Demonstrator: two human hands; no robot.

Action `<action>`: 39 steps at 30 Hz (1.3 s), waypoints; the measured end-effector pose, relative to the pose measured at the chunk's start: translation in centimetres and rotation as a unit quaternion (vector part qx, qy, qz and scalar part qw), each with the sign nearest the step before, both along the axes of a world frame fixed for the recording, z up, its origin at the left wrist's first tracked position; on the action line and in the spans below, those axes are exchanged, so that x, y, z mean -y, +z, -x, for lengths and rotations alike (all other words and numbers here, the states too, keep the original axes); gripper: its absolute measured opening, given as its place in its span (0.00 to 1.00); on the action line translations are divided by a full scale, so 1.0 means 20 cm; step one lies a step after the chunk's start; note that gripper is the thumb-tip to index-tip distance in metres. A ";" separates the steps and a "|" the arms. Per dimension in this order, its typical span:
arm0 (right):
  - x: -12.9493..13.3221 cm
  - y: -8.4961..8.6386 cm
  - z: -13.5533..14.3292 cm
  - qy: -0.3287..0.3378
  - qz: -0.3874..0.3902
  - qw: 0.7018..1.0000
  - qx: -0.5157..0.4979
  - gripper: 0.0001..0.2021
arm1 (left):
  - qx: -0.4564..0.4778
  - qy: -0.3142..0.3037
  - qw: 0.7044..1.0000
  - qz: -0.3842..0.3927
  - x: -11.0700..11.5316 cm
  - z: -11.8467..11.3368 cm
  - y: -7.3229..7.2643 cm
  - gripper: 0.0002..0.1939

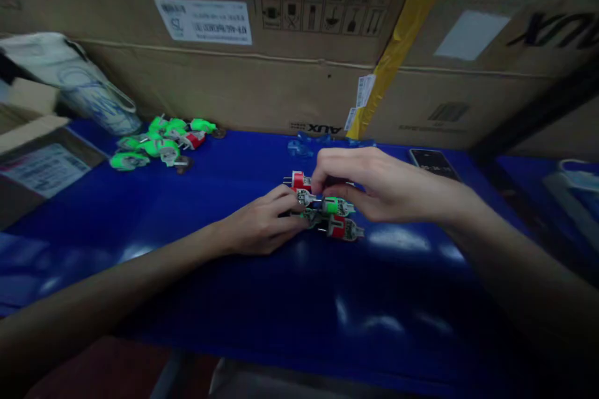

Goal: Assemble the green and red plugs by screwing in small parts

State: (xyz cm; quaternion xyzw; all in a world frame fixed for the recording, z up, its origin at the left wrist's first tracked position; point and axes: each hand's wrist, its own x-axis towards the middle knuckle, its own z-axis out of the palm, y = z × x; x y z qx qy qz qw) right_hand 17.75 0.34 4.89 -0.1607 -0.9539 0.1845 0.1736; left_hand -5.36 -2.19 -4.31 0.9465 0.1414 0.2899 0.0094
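Near the middle of the blue table, my left hand (264, 222) is closed, its fingers around a plug (306, 197) with a pale end showing. My right hand (362, 177) arches over the same spot, thumb and forefinger pinched together; what they hold, if anything, is hidden. Beneath the right hand lies a green plug (337, 206) with its inner parts exposed. Below that is a red plug (344, 228), its metal pins pointing left. Another red plug (299, 180) sits behind my left fingertips. Further plug parts between the hands are partly covered.
Several green plugs and a red one lie in a pile (161, 142) at the back left. Clear plastic pieces (302, 144) rest by the large carton (224, 84). A phone (433, 162) lies back right. At left are an open cardboard box (44, 156) and a white bag (70, 75).
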 end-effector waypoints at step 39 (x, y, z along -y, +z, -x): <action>0.02 0.00 0.01 -0.045 0.000 0.999 0.016 0.08 | 0.005 -0.008 1.000 0.005 -0.01 0.00 -0.01 0.08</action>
